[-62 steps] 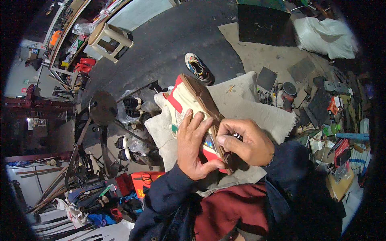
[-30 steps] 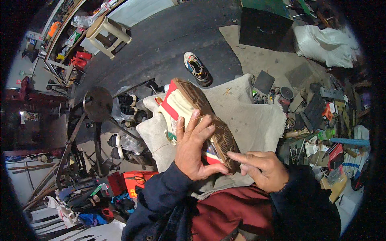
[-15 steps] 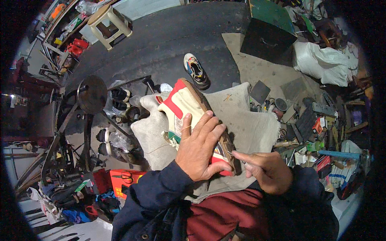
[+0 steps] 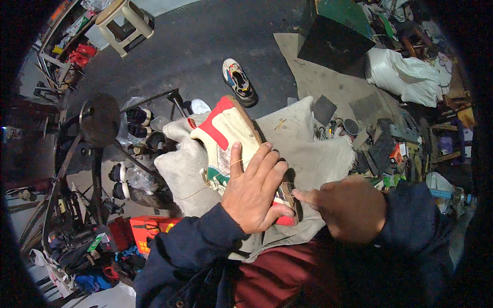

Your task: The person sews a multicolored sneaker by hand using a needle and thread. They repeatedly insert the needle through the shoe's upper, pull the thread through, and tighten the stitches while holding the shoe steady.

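A cream, red and green sneaker (image 4: 228, 127) lies tilted on its side across a grey cloth (image 4: 287, 134) on my lap, its brown sole facing right. My left hand (image 4: 257, 187) presses over its side, fingers spread across the upper and thumb by the red toe. A thin pale thread (image 4: 197, 192) runs across the laces and on to the cloth. Beside the sole edge, near the toe, my right hand (image 4: 349, 205) is closed, its index finger pointing at the sole. A small loop of thread shows there; whatever the right fingers hold is hidden.
A matching sneaker (image 4: 239, 82) stands on the dark floor ahead. On the left are a black metal stand (image 4: 100, 120) and several shoes. Tools and scraps crowd the right, near a white sack (image 4: 405, 77) and green box (image 4: 336, 36). A stool (image 4: 125, 25) stands far left.
My right hand has drawn slightly right and turned, now a little blurred. My left hand stays on the sneaker. The whole view has shifted slightly.
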`<state>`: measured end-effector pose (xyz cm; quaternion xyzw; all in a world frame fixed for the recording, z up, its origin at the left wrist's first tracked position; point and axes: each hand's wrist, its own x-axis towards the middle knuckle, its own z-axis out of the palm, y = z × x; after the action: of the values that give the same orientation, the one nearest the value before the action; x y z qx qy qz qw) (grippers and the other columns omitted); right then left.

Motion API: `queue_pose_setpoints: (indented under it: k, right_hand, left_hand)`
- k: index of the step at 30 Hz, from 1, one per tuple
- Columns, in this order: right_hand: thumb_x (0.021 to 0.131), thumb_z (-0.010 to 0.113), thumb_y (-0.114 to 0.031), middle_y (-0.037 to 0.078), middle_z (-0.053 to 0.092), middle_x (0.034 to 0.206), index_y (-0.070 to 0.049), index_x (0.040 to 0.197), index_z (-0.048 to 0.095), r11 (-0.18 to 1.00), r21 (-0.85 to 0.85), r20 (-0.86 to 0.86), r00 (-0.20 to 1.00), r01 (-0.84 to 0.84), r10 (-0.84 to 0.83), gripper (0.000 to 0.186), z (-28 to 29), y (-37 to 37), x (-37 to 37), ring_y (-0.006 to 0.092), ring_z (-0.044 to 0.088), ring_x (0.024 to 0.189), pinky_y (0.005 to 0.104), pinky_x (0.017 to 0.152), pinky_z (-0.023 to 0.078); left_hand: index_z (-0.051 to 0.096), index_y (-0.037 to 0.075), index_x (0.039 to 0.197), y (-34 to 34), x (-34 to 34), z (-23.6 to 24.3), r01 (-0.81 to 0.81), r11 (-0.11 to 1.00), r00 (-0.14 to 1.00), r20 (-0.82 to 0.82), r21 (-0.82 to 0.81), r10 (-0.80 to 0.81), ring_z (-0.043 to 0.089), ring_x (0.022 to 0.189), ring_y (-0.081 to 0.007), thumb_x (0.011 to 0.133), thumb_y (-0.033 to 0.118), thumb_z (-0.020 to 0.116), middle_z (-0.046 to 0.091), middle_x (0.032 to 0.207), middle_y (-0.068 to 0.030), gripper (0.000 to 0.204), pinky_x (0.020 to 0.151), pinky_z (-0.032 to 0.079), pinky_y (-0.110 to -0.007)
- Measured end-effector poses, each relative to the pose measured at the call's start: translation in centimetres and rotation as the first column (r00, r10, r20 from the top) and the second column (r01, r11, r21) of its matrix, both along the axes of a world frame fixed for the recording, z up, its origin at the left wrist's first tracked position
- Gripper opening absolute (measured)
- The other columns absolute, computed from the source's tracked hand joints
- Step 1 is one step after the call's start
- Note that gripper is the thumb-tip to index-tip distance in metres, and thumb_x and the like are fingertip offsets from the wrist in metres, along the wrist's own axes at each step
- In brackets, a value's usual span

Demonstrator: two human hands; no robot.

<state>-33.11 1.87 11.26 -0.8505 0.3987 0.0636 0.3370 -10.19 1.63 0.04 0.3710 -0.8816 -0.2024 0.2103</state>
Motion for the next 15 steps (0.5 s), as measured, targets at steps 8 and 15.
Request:
queue_pose_setpoints:
  k: [8, 15]
  right_hand:
    - [0.088, 0.062, -0.004, 0.020, 0.070, 0.081, -0.008, 0.118, 0.070, 0.944, 0.328, 0.199, 0.975, 0.033, -0.103, 0.031, -1.7, -4.0, 0.5, 0.0371, 0.070, 0.074, 0.0412, 0.066, 0.054]
    - [0.089, 0.061, -0.002, 0.021, 0.069, 0.083, -0.007, 0.123, 0.068, 0.944, 0.328, 0.223, 0.969, 0.026, -0.105, 0.034, -2.7, -4.4, 0.7, 0.0359, 0.070, 0.075, 0.0382, 0.069, 0.054]
  left_hand:
    - [0.050, 0.000, 0.126, -0.3, 0.5, -1.1, 0.006, 0.999, 0.999, -0.034, 0.053, -0.004, 0.040, 0.136, -0.0422, 0.092, 0.074, 0.031, 0.051, 0.130, -0.0220, 0.083, 0.113, 0.000, -0.071]
    - [0.049, 0.000, 0.129, -0.7, 0.6, -1.0, 0.004, 0.998, 1.000, 0.015, 0.069, -0.005, 0.039, 0.137, -0.0428, 0.092, 0.074, 0.029, 0.050, 0.131, -0.0224, 0.085, 0.113, 0.001, -0.071]
